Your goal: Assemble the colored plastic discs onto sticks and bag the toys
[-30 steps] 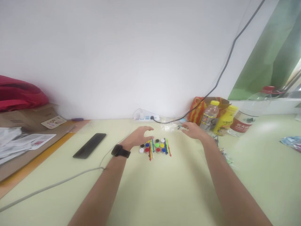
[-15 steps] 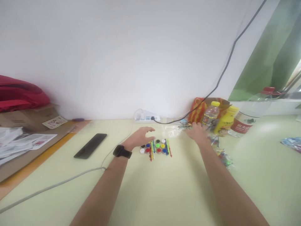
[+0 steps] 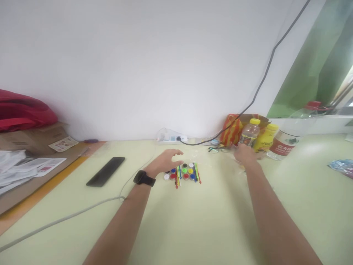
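Observation:
My left hand (image 3: 166,161), with a black watch on its wrist, hovers with thumb and fingers apart by the small paint pots (image 3: 186,171). Their lids are white, red, blue, yellow, green and black. Thin coloured sticks with arrow-shaped ends (image 3: 196,173) lie among the pots. Farther right, my right hand (image 3: 244,154) is closed low over the table, in front of a clear bottle with a yellow cap (image 3: 250,131). A faint see-through film (image 3: 231,162) shows beside it. What its fingers hold is hidden. Glasses (image 3: 217,149) lie just left of that hand.
A black phone (image 3: 106,171) and a grey cable (image 3: 68,218) lie at left. Against the wall is a power strip (image 3: 171,138). A yellow bottle (image 3: 265,138), a large red-capped bottle (image 3: 284,145) and a red-yellow bag (image 3: 231,129) stand at right. Papers (image 3: 35,169) lie far left.
My right hand has moved right and slightly nearer, and the clear plastic by the glasses has shifted with it. The small bright packets by my right forearm no longer show. My left hand stays put.

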`<control>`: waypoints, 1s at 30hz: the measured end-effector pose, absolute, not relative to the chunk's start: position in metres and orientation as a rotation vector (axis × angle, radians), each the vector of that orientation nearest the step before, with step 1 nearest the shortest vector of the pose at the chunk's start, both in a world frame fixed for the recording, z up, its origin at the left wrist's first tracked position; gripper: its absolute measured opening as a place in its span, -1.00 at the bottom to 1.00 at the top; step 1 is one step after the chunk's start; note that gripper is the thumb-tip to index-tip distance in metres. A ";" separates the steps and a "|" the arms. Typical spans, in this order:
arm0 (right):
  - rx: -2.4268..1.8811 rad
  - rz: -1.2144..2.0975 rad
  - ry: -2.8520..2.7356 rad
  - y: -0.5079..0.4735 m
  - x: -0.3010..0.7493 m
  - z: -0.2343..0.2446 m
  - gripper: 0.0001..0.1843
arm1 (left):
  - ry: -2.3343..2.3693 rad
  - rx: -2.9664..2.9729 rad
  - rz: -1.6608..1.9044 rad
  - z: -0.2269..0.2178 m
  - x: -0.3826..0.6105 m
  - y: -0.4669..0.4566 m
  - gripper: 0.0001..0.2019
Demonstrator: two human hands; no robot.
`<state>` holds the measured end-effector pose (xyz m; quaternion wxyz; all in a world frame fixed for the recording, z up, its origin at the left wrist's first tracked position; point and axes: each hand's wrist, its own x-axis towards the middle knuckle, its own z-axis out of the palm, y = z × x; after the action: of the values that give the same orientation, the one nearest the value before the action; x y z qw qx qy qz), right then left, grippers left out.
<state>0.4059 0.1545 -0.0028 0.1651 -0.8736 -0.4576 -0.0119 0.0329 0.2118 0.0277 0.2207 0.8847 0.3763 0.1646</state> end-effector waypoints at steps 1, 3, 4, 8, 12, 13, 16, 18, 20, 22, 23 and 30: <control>-2.481 -0.040 -1.290 0.154 0.407 0.004 -0.63 | 1.037 2.447 0.460 0.028 0.033 0.212 -0.51; -2.419 -0.046 -1.278 0.153 0.408 0.019 -0.67 | 1.028 2.449 0.472 0.028 0.034 0.212 -0.51; -2.352 -0.028 -1.283 0.152 0.408 0.026 -0.68 | 1.026 2.449 0.479 0.028 0.034 0.212 -0.52; -1.935 0.340 -1.365 0.152 0.393 0.036 -0.63 | 1.025 2.447 0.483 0.028 0.035 0.211 -0.54; -1.833 0.638 -1.522 0.160 0.371 0.009 -0.72 | 1.017 2.445 0.473 0.029 0.035 0.211 -0.54; -1.846 0.655 -1.548 0.164 0.367 0.000 -0.75 | 1.015 2.445 0.475 0.029 0.035 0.211 -0.54; -1.893 0.670 -1.619 0.172 0.362 -0.022 -0.81 | 1.007 2.451 0.482 0.028 0.034 0.212 -0.55; -1.921 0.653 -1.643 0.176 0.363 -0.030 -0.78 | 1.004 2.455 0.487 0.027 0.034 0.213 -0.56; -1.939 0.626 -1.643 0.180 0.366 -0.034 -0.76 | 1.005 2.453 0.488 0.027 0.035 0.213 -0.56; -1.944 0.606 -1.628 0.182 0.368 -0.035 -0.76 | 1.004 2.448 0.481 0.027 0.035 0.213 -0.55; -1.941 0.606 -1.620 0.182 0.369 -0.034 -0.76 | 1.002 2.447 0.477 0.027 0.035 0.213 -0.55; -1.769 0.775 -1.582 0.163 0.388 -0.013 -0.81 | 1.001 2.434 0.503 0.028 0.035 0.214 -0.58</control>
<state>0.3877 0.1630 -0.0128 0.3170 -0.6719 -0.6012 0.2943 0.0346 0.2137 0.0278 0.2290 0.8843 0.3638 0.1826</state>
